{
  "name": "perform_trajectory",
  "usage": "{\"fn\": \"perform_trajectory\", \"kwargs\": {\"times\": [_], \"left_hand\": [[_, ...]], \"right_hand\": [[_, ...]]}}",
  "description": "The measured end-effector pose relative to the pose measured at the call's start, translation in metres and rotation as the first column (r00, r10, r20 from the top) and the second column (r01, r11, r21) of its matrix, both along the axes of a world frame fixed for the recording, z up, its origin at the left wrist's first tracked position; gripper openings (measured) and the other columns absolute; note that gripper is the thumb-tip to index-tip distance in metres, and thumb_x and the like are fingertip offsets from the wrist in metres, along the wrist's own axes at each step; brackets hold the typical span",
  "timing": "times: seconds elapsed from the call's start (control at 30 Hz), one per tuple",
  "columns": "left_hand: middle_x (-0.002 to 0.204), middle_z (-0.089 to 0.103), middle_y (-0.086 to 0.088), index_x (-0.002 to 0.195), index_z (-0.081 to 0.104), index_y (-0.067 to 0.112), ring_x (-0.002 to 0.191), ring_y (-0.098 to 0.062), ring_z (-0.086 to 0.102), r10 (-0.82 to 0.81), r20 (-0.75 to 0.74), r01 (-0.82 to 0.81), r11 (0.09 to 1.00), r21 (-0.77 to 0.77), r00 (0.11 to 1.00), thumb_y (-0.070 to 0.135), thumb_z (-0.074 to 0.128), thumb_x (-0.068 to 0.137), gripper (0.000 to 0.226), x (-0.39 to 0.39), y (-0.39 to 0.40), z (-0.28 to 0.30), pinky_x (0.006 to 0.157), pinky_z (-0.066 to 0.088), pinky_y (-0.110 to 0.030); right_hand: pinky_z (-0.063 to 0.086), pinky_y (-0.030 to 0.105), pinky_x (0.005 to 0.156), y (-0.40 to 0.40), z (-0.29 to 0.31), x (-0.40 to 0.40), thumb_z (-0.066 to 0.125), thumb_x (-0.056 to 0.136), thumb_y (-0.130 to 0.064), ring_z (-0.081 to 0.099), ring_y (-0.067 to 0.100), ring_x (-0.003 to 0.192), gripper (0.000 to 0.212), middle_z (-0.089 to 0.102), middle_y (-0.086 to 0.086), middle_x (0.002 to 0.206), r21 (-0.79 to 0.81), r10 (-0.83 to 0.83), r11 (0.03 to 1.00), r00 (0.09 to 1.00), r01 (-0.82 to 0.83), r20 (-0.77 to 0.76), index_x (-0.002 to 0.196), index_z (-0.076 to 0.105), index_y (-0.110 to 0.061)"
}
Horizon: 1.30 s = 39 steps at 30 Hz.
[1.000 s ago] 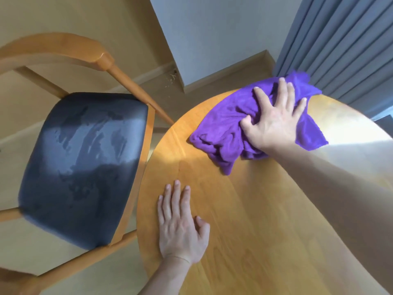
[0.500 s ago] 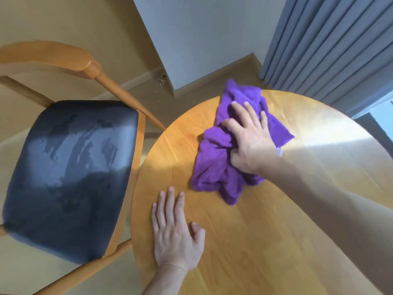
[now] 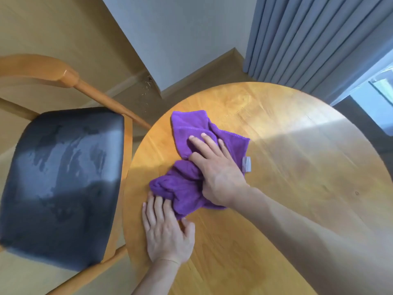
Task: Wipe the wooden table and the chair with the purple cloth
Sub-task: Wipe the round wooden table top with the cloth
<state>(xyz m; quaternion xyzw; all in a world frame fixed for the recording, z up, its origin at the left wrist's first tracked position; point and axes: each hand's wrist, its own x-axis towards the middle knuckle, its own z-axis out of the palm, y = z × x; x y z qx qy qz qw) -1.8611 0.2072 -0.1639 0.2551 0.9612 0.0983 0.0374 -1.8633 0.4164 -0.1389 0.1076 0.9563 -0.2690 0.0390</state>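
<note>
Purple terry cloth (image 3: 191,167) lies bunched under your right hand (image 3: 219,173), pressed flat with fingers spread.
Your left hand (image 3: 165,233) rests open beside it, fingertips touching its fold, on the round glossy wooden table (image 3: 276,209); the leather-seated chair (image 3: 61,184) stands alongside.

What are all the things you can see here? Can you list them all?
table: one, round, yellow-brown wood, middle and right.
cloth: one, purple, bunched on the table near its left edge.
chair: one, wooden frame with a dark seat, left of the table.
curtain: one, grey-blue, top right.
wall: pale, at the back.
floor: tan, under it all.
right hand: one, pressing flat on the cloth.
left hand: one, flat on the table, fingertips touching the cloth.
</note>
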Motion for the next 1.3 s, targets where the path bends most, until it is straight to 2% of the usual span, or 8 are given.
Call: {"fn": "perform_trajectory", "kwargs": {"times": [0.13, 0.23, 0.43, 0.6, 0.73, 0.87, 1.17, 1.3], "left_hand": [[0.164, 0.034, -0.015, 0.15, 0.043, 0.006, 0.156, -0.033, 0.022, -0.001, 0.046, 0.001, 1.0, 0.0, 0.999, 0.031, 0.044, 0.076, 0.077, -0.001, 0.0, 0.001, 0.129, 0.01, -0.05], [0.165, 0.032, -0.014, 0.151, 0.042, 0.006, 0.157, -0.031, 0.019, 0.011, 0.06, -0.01, 1.0, -0.019, 0.998, 0.032, 0.042, 0.078, 0.078, 0.001, 0.003, 0.003, 0.129, 0.01, -0.051], [0.165, 0.032, -0.015, 0.15, 0.042, 0.006, 0.157, -0.031, 0.019, 0.01, 0.035, -0.01, 1.0, -0.015, 0.999, 0.032, 0.043, 0.076, 0.079, 0.0, 0.0, -0.001, 0.128, 0.013, -0.053], [0.164, 0.034, -0.016, 0.149, 0.043, 0.006, 0.157, -0.032, 0.02, 0.005, 0.025, -0.006, 1.0, 0.011, 1.0, 0.031, 0.043, 0.075, 0.077, 0.001, -0.002, -0.002, 0.127, 0.015, -0.055], [0.164, 0.032, -0.016, 0.15, 0.04, 0.005, 0.157, -0.033, 0.018, 0.005, 0.045, -0.005, 1.0, -0.003, 0.999, 0.032, 0.041, 0.078, 0.077, 0.0, 0.001, -0.001, 0.128, 0.011, -0.053], [0.165, 0.03, -0.017, 0.151, 0.038, 0.006, 0.157, -0.033, 0.017, 0.001, 0.058, 0.001, 1.0, -0.022, 0.998, 0.033, 0.041, 0.078, 0.078, 0.001, -0.001, 0.0, 0.128, 0.011, -0.055], [0.162, 0.035, -0.02, 0.13, 0.048, 0.002, 0.154, -0.039, 0.024, -0.023, 0.053, 0.02, 0.998, 0.052, 0.998, 0.032, 0.045, 0.072, 0.066, -0.001, -0.003, 0.002, 0.125, 0.017, -0.057], [0.165, 0.032, -0.015, 0.148, 0.044, 0.006, 0.157, -0.033, 0.017, -0.013, 0.135, -0.007, 0.989, 0.149, 0.991, 0.032, 0.05, 0.071, 0.081, -0.002, -0.007, 0.007, 0.128, 0.01, -0.052]], "right_hand": [[0.005, 0.064, 0.122, 0.07, 0.002, 0.034, 0.062, 0.066, -0.007, -0.001, 0.041, 0.155, 0.065, 0.003, 0.015, 0.17, 0.112, -0.472, 0.879, 0.879, 0.463, 0.075, 0.129, 0.051, -0.023], [0.001, 0.07, 0.119, 0.095, 0.008, -0.011, 0.065, 0.07, -0.015, -0.006, 0.044, 0.154, 0.074, -0.005, 0.015, 0.169, 0.183, -0.606, 0.795, 0.773, 0.578, 0.19, 0.138, 0.036, -0.02], [-0.003, 0.062, 0.123, 0.042, 0.003, -0.066, 0.059, 0.079, -0.012, -0.009, 0.032, 0.157, 0.081, -0.001, 0.001, 0.171, 0.147, -0.174, 0.977, 0.977, 0.155, 0.125, 0.153, 0.025, -0.017], [-0.001, 0.052, 0.126, 0.031, 0.001, -0.001, 0.057, 0.07, -0.001, -0.008, 0.022, 0.157, 0.084, 0.001, -0.008, 0.171, 0.112, 0.147, 0.981, 0.982, -0.16, 0.117, 0.148, 0.034, -0.024], [0.007, 0.059, 0.124, 0.1, 0.004, 0.041, 0.061, 0.067, 0.0, -0.004, 0.028, 0.158, 0.081, 0.001, -0.005, 0.171, 0.176, -0.158, 0.975, 0.982, 0.137, 0.107, 0.141, 0.041, -0.027], [0.004, 0.067, 0.121, 0.111, 0.009, -0.001, 0.06, 0.076, -0.006, -0.005, 0.039, 0.156, 0.069, 0.0, 0.005, 0.17, 0.184, -0.639, 0.768, 0.752, 0.614, 0.162, 0.139, 0.037, -0.023], [-0.001, 0.055, 0.125, 0.001, 0.003, 0.013, 0.057, 0.073, -0.002, -0.009, 0.024, 0.157, 0.081, 0.001, -0.009, 0.17, 0.099, -0.086, 0.992, 0.988, 0.073, 0.127, 0.147, 0.033, -0.023], [0.008, 0.057, 0.125, 0.033, 0.006, 0.085, 0.053, 0.066, 0.004, -0.005, 0.022, 0.157, 0.071, -0.003, -0.008, 0.171, 0.093, -0.282, 0.957, 0.954, 0.273, 0.098, 0.13, 0.047, -0.026]]}}
